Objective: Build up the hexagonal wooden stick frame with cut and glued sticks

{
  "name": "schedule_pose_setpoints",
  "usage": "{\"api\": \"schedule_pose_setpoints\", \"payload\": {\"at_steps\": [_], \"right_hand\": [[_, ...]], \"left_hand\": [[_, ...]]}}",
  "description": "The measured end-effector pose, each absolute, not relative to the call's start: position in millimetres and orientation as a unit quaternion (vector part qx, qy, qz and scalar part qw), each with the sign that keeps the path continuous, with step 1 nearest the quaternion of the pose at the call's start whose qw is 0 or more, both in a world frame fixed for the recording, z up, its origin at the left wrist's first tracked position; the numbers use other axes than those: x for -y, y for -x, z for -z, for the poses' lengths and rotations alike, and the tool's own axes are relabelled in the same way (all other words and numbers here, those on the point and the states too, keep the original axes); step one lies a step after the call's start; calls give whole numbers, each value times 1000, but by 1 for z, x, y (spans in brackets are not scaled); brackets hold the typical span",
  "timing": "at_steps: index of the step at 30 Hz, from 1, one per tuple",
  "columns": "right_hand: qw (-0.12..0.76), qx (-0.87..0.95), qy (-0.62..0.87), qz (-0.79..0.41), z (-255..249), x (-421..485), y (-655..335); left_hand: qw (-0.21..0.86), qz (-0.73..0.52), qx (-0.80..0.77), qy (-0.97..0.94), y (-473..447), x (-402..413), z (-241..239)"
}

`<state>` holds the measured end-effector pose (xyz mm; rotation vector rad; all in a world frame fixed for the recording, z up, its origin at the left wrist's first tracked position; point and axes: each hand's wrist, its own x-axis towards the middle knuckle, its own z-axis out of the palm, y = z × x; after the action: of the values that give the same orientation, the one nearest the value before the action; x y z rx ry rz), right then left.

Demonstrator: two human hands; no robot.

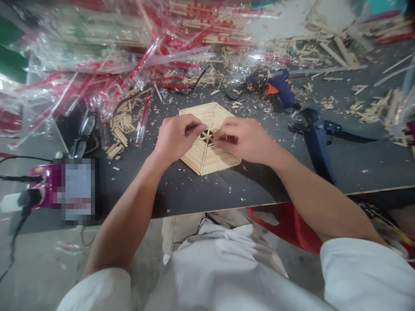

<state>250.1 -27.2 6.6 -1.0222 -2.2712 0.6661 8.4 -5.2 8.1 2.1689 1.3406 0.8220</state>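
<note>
A flat hexagonal panel of thin wooden sticks (220, 160) lies on the dark table, its sticks laid in rows between spokes that meet at a small open centre. My left hand (177, 136) reaches over the panel's left side, thumb and fingers pinched together beside that opening. From the right, my right hand (249, 136) rests over the panel with its fingertips pinched at the opposite edge of the gap. Whatever is between the fingertips of either hand is too small or hidden to name.
A blue glue gun (283, 88) and a dark blue hand cutter (316, 140) lie to the right. Plastic-wrapped stick bundles (97, 47) heap up at the back. Cut stick pieces (121, 129), glasses (86, 134) and a purple power strip (47, 185) are on the left.
</note>
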Motion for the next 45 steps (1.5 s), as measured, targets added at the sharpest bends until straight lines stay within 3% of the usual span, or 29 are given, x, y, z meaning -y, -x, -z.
{"api": "schedule_pose_setpoints", "payload": {"at_steps": [20, 29, 45], "right_hand": [[271, 837, 405, -250, -13, 27, -257], [287, 805, 440, -276, -11, 25, -256], [270, 799, 445, -300, -10, 25, -253]], "left_hand": [[223, -250, -441, -833, -11, 10, -12], [296, -231, -487, -788, -22, 18, -19], [302, -238, -505, -773, -28, 22, -20]]}}
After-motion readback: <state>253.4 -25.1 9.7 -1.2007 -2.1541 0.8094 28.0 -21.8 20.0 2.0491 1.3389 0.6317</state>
